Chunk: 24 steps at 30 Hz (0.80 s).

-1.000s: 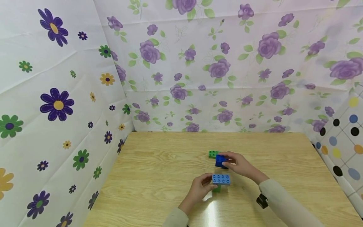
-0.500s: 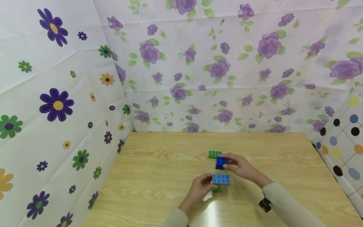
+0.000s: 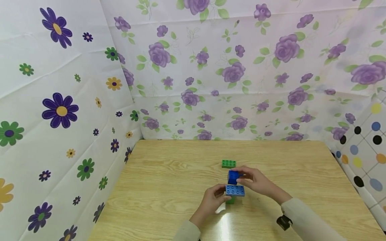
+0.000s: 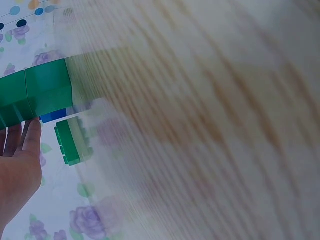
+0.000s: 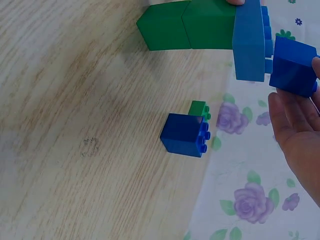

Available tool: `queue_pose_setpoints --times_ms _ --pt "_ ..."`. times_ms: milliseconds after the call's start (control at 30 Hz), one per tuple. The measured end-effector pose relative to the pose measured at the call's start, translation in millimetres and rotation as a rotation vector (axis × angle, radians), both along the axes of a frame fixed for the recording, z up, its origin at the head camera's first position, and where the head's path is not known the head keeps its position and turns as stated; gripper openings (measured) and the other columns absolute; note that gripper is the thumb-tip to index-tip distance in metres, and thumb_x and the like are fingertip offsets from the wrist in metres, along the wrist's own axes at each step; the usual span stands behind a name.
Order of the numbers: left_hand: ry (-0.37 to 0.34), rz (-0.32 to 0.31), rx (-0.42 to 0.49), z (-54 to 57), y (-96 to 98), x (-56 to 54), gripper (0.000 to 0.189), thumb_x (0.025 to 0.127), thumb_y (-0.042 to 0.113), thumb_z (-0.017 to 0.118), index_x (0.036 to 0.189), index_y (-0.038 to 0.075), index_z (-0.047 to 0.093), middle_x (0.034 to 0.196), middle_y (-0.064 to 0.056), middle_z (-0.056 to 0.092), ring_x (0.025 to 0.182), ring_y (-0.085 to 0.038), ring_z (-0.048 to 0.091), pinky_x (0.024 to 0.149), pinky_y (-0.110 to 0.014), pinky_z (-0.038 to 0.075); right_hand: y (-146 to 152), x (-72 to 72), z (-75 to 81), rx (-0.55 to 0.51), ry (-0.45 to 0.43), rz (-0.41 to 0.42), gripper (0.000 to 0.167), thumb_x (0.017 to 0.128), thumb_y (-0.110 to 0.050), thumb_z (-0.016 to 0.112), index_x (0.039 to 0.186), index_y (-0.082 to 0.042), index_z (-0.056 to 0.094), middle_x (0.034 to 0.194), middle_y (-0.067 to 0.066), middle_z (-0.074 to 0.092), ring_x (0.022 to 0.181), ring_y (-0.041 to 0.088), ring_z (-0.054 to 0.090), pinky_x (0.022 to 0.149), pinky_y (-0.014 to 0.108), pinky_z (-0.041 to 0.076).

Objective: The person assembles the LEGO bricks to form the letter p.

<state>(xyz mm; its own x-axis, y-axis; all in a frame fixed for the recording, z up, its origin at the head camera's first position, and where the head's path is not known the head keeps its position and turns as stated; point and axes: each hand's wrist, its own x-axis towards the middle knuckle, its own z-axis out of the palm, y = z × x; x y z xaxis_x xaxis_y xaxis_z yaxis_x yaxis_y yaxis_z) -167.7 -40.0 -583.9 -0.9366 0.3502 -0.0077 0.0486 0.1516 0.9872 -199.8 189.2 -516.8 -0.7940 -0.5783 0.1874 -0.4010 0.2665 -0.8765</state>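
Note:
My left hand (image 3: 211, 201) grips a stack of building bricks: green bricks (image 5: 210, 25) below, a light blue brick (image 3: 235, 190) with studs on top. My right hand (image 3: 256, 180) pinches a dark blue brick (image 3: 233, 177), fingers on one side and thumb on the other. In the right wrist view this dark blue brick (image 5: 294, 66) is very close to the light blue brick's studs; whether they touch, I cannot tell. The left wrist view has the green side of the stack (image 4: 49, 86) above the left fingers (image 4: 32, 135).
Behind the hands a flat green brick (image 3: 229, 163) lies on the wooden table (image 3: 169, 174). A second dark blue brick (image 5: 182, 135) stands near it, mostly hidden by the right hand in the head view. Flower-patterned cloth (image 3: 193, 67) hangs behind the table.
My right hand has come nearer to the front with the dark blue brick, from beside the flat green brick to the stack. The left hand and stack have stayed put.

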Motion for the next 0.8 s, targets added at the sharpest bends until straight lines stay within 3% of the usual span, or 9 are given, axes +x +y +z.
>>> queue_pose_setpoints --times_ms 433,600,800 --pt "-0.005 -0.008 0.006 1.4 -0.2 0.6 0.037 0.085 0.012 0.074 0.120 0.011 0.065 0.119 -0.004 0.065 0.115 -0.021 0.060 0.098 -0.033 0.050 -1 9.0 0.3 -0.036 -0.009 0.040 0.040 0.099 -0.009 0.054 0.139 -0.006 0.048 0.137 0.023 0.049 0.116 0.039 0.054 0.095 0.033 0.052" --pt "-0.011 -0.007 0.006 1.0 -0.6 0.9 0.036 0.085 0.011 0.074 0.120 0.010 0.065 0.119 -0.004 0.065 0.115 -0.022 0.060 0.098 -0.033 0.051 -2 10.9 -0.7 -0.032 -0.009 0.045 0.040 0.099 -0.010 0.054 0.138 -0.003 0.049 0.135 0.021 0.051 0.118 0.039 0.054 0.095 0.037 0.052" --pt "-0.013 -0.006 0.002 0.1 -0.5 0.5 0.037 0.085 0.012 0.074 0.121 0.011 0.064 0.120 -0.005 0.065 0.116 -0.022 0.059 0.098 -0.031 0.051 -3 12.5 -1.1 -0.035 0.000 0.056 0.039 0.099 -0.009 0.055 0.137 -0.001 0.049 0.133 0.018 0.054 0.117 0.037 0.055 0.094 0.031 0.053"
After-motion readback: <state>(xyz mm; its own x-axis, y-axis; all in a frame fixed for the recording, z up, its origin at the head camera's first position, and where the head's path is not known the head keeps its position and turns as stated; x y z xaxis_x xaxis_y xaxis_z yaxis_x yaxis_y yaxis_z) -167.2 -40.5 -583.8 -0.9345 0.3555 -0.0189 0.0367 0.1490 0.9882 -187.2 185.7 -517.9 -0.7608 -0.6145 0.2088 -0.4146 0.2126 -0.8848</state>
